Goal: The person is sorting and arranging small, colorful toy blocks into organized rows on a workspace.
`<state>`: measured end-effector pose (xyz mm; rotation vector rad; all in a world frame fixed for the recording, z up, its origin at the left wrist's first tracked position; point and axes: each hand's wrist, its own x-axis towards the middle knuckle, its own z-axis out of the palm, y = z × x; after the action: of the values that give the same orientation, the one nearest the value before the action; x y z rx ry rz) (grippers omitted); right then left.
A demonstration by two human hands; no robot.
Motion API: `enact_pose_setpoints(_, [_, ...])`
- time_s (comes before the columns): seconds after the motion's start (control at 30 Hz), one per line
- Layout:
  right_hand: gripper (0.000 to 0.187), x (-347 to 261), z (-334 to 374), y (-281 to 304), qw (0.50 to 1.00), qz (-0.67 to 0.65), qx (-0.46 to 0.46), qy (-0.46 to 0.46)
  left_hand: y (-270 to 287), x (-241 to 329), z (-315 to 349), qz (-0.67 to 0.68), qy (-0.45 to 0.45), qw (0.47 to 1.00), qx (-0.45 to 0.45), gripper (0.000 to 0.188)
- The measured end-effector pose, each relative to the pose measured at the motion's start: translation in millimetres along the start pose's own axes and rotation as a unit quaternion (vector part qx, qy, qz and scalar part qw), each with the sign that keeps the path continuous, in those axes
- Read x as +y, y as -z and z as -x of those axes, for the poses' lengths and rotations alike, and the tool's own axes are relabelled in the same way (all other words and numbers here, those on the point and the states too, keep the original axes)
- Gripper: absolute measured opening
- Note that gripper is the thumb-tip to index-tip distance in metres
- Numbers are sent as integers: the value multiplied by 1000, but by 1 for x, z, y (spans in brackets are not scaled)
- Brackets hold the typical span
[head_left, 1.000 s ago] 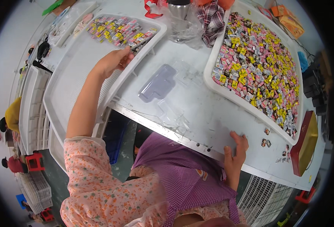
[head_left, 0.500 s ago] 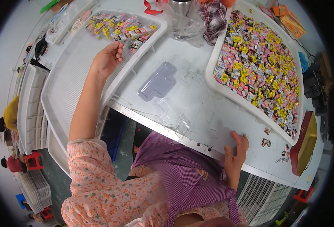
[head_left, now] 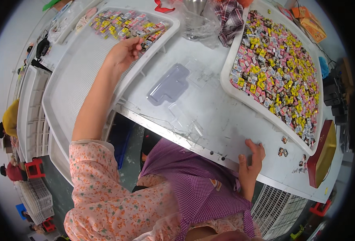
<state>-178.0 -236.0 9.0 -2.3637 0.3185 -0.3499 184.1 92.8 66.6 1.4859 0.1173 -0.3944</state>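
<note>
My left hand (head_left: 125,52) reaches over the left white tray (head_left: 67,92), its fingers bent together at the lower edge of the filled clear packs (head_left: 125,25). These packs lie in rows at the tray's far end and contain small pink, yellow and black pieces. Whatever the fingertips may hold is hidden. My right hand (head_left: 250,162) rests at the table's front edge, thumb and index finger apart, with nothing in it. Between the hands lies a clear plastic blister shell (head_left: 169,84), with more thin clear plastic (head_left: 185,120) beside it.
A right-hand white tray (head_left: 230,89) holds a heap of small colourful box-like pieces (head_left: 274,76). Several loose pieces (head_left: 283,152) lie below it, near a red and gold box lid (head_left: 323,154). A plastic bag (head_left: 201,28) and plaid cloth (head_left: 229,20) sit at the back.
My left hand has moved slightly farther away and to the right, up to the rows of packs. My right hand stays where it was.
</note>
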Motion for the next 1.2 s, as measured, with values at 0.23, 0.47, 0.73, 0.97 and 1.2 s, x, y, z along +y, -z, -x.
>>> enact_pose_setpoints(0.23, [40,-4,-3,-2,999,2,28,28,2,5,20,-357,-10,934,-16,33])
enact_pose_setpoints(0.47, [41,-6,-3,-2,999,4,30,20,19,4,18,-462,-46,885,22,34])
enact_pose_setpoints(0.73, [38,-4,-1,0,1000,14,-4,-16,10,-17,16,-484,-299,823,0,42])
enact_pose_setpoints(0.97, [39,-2,0,-3,999,25,5,-21,22,-7,19,-451,-247,857,20,42])
enact_pose_setpoints(1.2, [35,1,-3,-5,999,28,15,19,50,-10,21,-173,-80,981,-38,47])
